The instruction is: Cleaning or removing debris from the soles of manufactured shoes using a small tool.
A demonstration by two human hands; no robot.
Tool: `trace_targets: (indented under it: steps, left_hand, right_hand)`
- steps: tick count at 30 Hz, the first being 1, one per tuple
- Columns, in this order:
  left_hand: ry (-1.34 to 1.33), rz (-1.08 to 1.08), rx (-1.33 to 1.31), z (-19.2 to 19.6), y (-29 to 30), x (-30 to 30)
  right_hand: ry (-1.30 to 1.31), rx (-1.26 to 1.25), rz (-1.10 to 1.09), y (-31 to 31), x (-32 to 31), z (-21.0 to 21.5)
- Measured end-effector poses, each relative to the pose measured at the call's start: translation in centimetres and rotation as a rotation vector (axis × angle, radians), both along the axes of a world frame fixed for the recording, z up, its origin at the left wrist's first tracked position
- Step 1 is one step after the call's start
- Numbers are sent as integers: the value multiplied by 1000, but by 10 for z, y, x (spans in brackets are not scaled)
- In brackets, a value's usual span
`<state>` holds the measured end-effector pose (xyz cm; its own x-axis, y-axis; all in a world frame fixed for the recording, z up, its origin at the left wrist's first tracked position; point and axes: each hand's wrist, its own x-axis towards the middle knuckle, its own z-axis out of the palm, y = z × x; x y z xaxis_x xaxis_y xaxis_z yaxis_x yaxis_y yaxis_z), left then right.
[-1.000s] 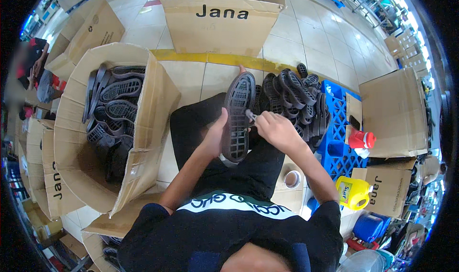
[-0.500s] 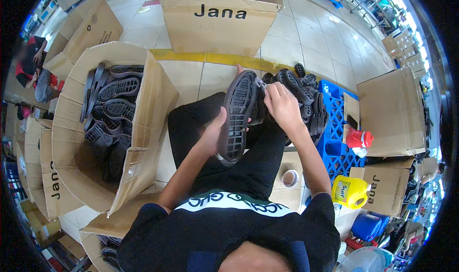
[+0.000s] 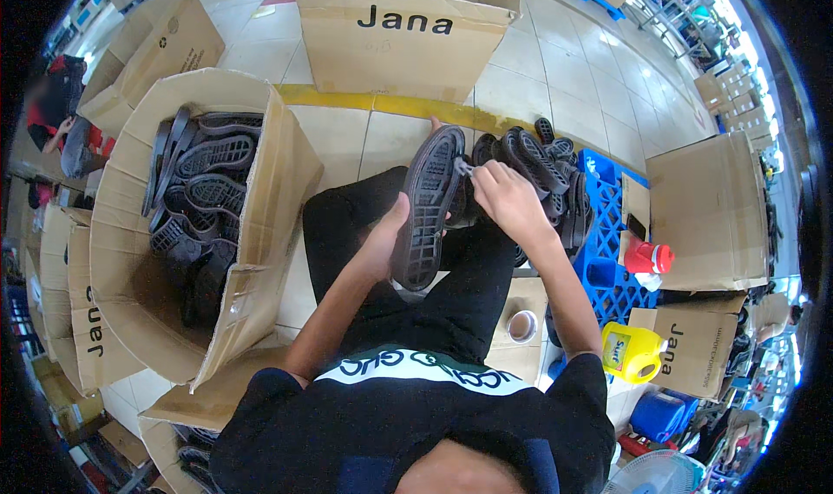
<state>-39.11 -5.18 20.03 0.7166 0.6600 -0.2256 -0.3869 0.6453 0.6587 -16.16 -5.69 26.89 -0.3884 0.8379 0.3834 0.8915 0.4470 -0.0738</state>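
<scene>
My left hand grips a dark grey shoe sole by its left edge, with the thumb on the near side. The sole stands almost upright above my lap, its grid-patterned face toward me. On its upper right edge, a small greyish piece pokes out from the pinched fingers of my right hand. Whether that piece is a brush or a rag is too small to tell. Just beyond my right hand, a pile of similar soles lies on the floor.
At left stands an open carton holding several soles. Another carton stands ahead. A blue plastic pallet carries a red jug; nearby are a yellow bottle and a cup of brownish liquid. A person sits far left.
The sole has turned slightly in my left hand, showing its face at a steeper angle. My right hand has shifted a little toward me, with the greyish piece still at the sole's edge.
</scene>
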Motion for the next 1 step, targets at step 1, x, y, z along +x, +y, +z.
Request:
trace_targets:
  steps: [1]
  left_hand:
    - [-5, 7, 12, -1, 1, -1]
  right_hand:
    - [0, -36, 46, -2, -1, 0]
